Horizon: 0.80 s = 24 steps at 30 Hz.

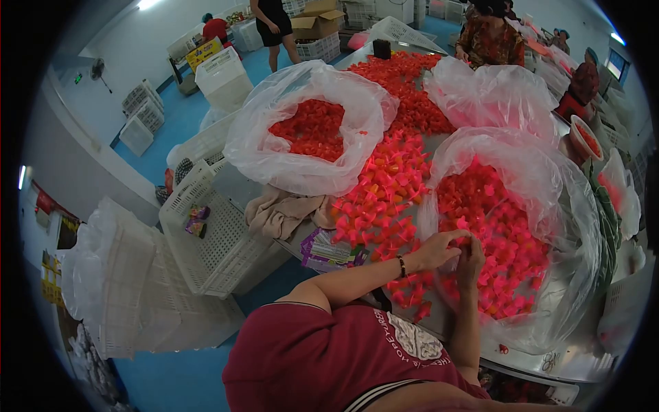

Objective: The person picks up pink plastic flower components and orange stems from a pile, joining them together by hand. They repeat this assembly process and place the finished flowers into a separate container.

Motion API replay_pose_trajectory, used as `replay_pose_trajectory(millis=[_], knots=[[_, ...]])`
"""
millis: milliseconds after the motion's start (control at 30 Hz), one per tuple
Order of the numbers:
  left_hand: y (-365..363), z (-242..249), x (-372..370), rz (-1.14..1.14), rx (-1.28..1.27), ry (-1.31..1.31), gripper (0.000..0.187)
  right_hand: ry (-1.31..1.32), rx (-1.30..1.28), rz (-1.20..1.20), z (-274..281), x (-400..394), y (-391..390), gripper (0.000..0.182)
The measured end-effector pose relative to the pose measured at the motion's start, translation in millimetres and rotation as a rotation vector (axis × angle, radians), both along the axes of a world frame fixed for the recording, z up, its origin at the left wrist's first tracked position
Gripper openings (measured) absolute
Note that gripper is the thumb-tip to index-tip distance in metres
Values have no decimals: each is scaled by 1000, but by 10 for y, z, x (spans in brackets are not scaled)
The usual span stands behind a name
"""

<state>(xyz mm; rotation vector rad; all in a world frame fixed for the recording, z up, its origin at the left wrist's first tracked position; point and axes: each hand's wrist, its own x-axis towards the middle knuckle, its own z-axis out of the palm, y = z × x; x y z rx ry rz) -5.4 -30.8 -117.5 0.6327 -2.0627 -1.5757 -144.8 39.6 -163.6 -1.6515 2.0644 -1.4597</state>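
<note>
My left hand (437,251), with a dark bracelet at the wrist, reaches over the table with its fingers bent together. Close against it is my right hand (471,262), fingertips pinched and meeting those of the left. Whatever they hold is too small or hidden to make out. Just beyond and right of them, an open clear plastic bag (573,199) holds many small pink-red flower-shaped pieces (498,254). More loose pink-red pieces (384,189) lie spread on the table left of the hands.
Another clear bag (254,147) holds red pieces; a third bag (494,96) stands behind. A purple printed packet (329,250) and beige cloth (285,213) lie at the table's left edge. White crates (226,254) stand at left. A person (489,38) sits across the table.
</note>
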Motion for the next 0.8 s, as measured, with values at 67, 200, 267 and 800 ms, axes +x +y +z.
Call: replay_pose_trajectory(millis=[67,200,267,800], knots=[[-3,-117,-27,24,-65,101,55,17,-48,5,18,8,-6,32],[37,-146,-42,67,-26,147,56,-29,-56,23,90,1,13,33],[20,-120,-36,24,-1,99,57,-26,-59,13,83,1,7,33],[42,-55,-103,157,444,22,62,-57,-167,-33,133,10,34,27]])
